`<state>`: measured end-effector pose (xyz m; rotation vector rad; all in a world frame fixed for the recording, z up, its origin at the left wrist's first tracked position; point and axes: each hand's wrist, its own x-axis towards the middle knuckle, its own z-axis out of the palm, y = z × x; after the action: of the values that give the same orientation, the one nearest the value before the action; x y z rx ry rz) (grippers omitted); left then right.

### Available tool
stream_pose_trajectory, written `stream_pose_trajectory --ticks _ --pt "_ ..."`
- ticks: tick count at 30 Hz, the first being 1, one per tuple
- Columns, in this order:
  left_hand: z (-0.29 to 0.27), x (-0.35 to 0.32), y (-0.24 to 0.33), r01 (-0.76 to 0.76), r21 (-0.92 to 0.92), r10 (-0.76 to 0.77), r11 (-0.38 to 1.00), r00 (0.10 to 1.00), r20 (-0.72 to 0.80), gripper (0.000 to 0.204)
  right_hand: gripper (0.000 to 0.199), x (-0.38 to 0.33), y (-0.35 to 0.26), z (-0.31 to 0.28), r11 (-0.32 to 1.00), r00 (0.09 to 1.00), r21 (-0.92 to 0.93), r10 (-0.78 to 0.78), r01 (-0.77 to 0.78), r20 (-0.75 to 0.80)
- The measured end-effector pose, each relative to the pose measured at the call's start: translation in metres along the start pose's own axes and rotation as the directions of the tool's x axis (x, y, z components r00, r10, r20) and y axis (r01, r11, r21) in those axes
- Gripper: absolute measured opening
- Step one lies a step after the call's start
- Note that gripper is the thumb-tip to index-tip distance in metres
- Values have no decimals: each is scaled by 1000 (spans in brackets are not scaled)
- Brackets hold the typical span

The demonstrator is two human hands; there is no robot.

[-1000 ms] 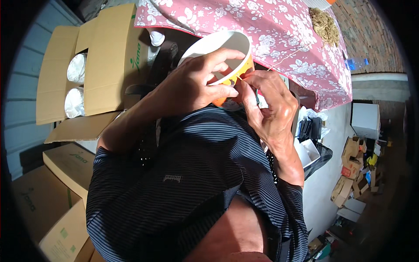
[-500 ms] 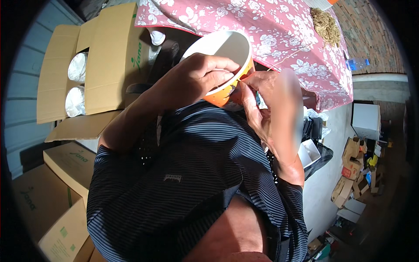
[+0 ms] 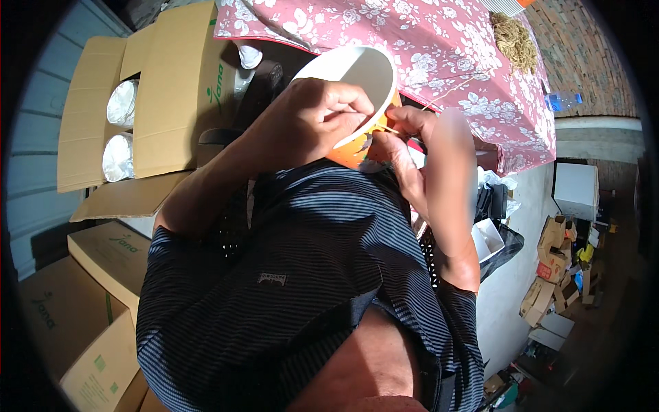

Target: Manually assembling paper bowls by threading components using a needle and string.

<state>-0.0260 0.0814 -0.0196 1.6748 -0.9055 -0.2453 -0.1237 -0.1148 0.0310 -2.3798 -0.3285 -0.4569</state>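
Note:
A paper bucket (image 3: 351,152), white inside with an orange printed outside, is tilted in front of my body. My left hand (image 3: 321,113) reaches over its near-left rim, thumb and index finger pinched together inside by the right wall. What those fingertips hold is hidden. At the bucket's right outer side, my right hand (image 3: 419,141) curls round a thin straw-coloured cord (image 3: 388,128), its index finger and thumb on either side of the strand. Part of the right hand and wrist is blurred. Something small and red shows behind the right thumb.
A table under a pink floral cloth (image 3: 473,110) stands ahead, with a bundle of tan strands (image 3: 513,42) on it. An open carton (image 3: 175,89) with wrapped white contents stands left. More cartons (image 3: 110,254) lie below it. At right are a white box (image 3: 486,240) and black bag.
My right fingertips have parted and shifted slightly right, and a short length of cord now shows between them and the bucket wall. My left hand stays at the rim.

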Motion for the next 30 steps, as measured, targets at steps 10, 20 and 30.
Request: stream_pose_trajectory --ticks 10,20,30 --pt "-7 7 10 -241 -21 222 970 920 -323 7 10 2 24 8 999 999 47 18 -19 27" --pt "3 30 33 -109 -168 107 980 994 -21 5 10 10 8 -39 990 971 35 -139 134 195" --pt "-13 47 38 -174 -7 171 985 955 241 13 10 33 23 -43 964 964 -8 -265 265 -28"
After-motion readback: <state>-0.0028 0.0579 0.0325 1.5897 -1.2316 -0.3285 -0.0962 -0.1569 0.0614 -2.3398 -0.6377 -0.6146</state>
